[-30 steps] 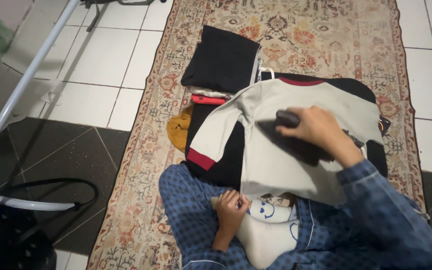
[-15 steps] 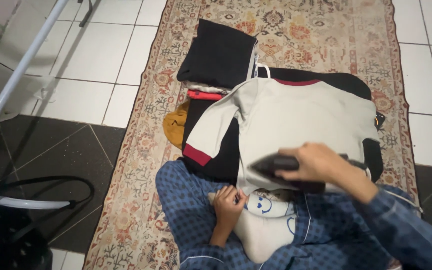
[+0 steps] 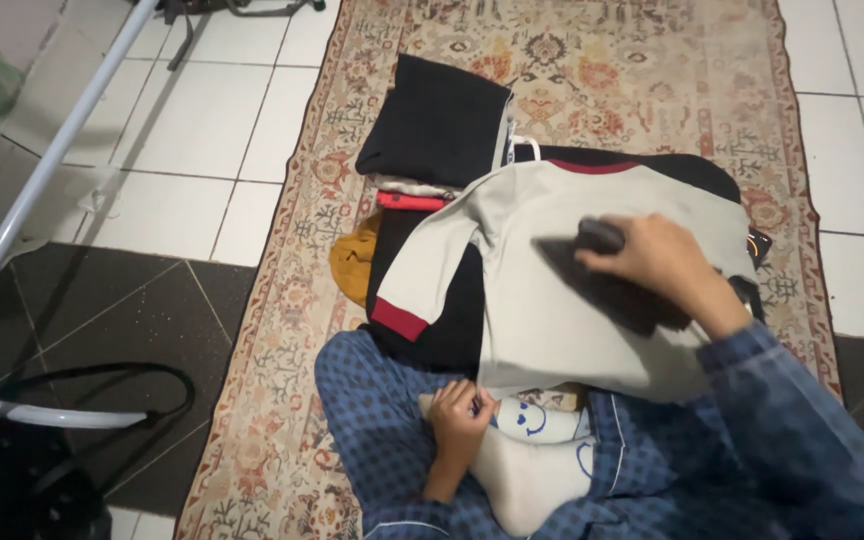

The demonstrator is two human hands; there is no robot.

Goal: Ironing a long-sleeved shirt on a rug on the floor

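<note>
A long patterned rug (image 3: pixel 652 70) in faded reds and beiges runs up the middle of a floor of white tiles (image 3: pixel 202 130), with a band of dark tiles (image 3: pixel 122 320) crossing at the lower left. The person sits cross-legged at the near end of the rug in blue checked trousers (image 3: pixel 372 440) and a pale sock with a smiling face printed on it (image 3: pixel 532 450). Spread over a dark cloth (image 3: pixel 442 300) in the middle of the rug lies a light grey shirt (image 3: pixel 552 330) with a red collar and a red cuff on its left sleeve. The right hand (image 3: pixel 662 265) is clenched round the handle of a dark iron (image 3: pixel 602 275), which rests flat on the chest of the shirt. The left hand (image 3: pixel 457 420) is curled closed, grasping the shirt's lower hem by the sock. Beyond the shirt, towards the far end of the rug, sits a stack of folded black clothes (image 3: pixel 437 125); a mustard-yellow garment (image 3: pixel 352 262) pokes out near the rug's left edge. A white metal rail (image 3: pixel 47 170) slants across the tiles at left, and a black bag with a looped handle (image 3: pixel 42 470) stands in the lower left corner.
</note>
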